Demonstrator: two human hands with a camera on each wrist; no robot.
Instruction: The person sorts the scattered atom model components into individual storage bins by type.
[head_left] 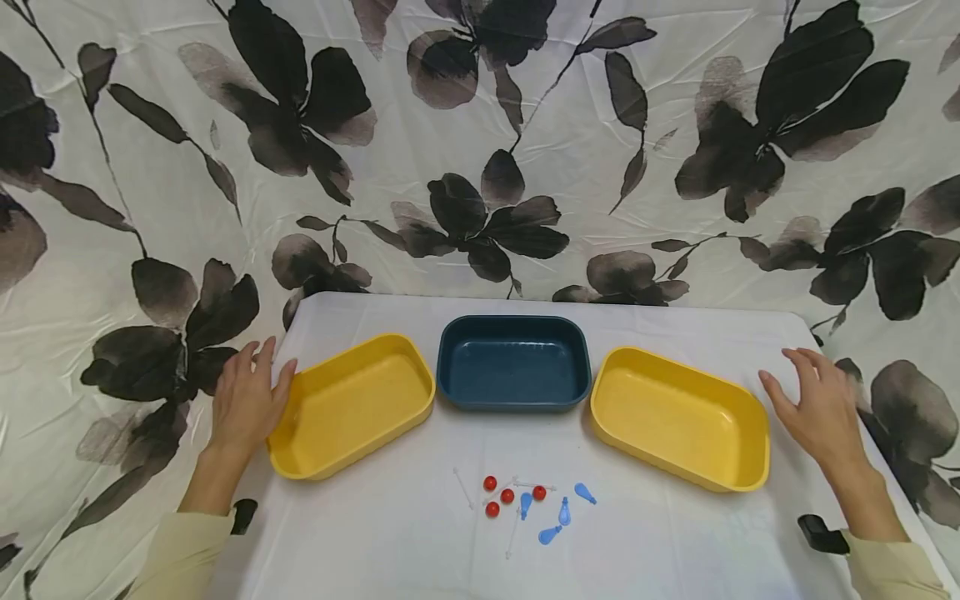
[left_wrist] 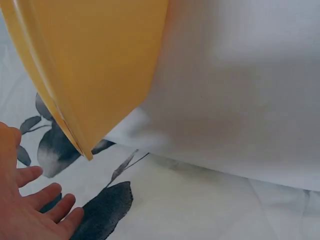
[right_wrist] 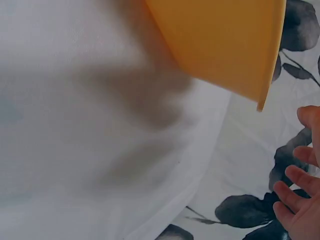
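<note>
Two-handed, hovering with left hand (head_left: 247, 400) and right hand (head_left: 821, 412) spread, empty, beside yellow rectangular plastic trays (head_left: 352, 408) (head_left: 678, 421), perhaps angled for reach.

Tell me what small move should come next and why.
I'd probably bring the right hand toward the rightmost blue piece: the hand holds nothing, and that piece lies loose on the white table, apart from the red balls.
</note>
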